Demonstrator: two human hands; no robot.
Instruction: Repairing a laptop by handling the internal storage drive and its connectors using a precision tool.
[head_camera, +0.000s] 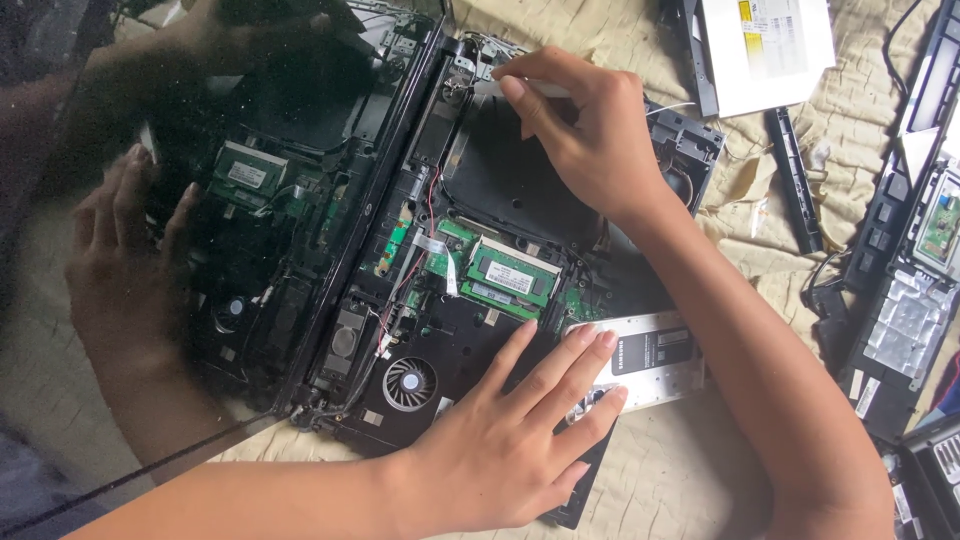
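Glossy laptop screen (150, 250) fills the left third, dark; it mirrors the boards and both hands, so detail there is hard to read. Right forearm runs off the bottom edge.

Opened laptop base (480, 250) lies on a beige quilted cloth (680, 470), internals exposed: 1 round fan (410, 383), 1 green memory module (512, 278) with a white label, 1 oval speaker (345, 343), thin red and white wires near the hinge.

Left hand (500, 450) lies flat, fingers spread, gripping nothing; fingertips rest on a silver hard drive (650, 365) with a black-and-white label at the base's lower right corner.

Right hand (590, 130) is at the base's top edge, thumb and forefinger pinched on a thin white tool (545, 90); its tip is hidden by the fingers.

Cut off at right: 1 white-labelled optical drive (765, 45), 1 black strip (795, 180), 1 dismantled cover panel (900, 300) with foil patch.
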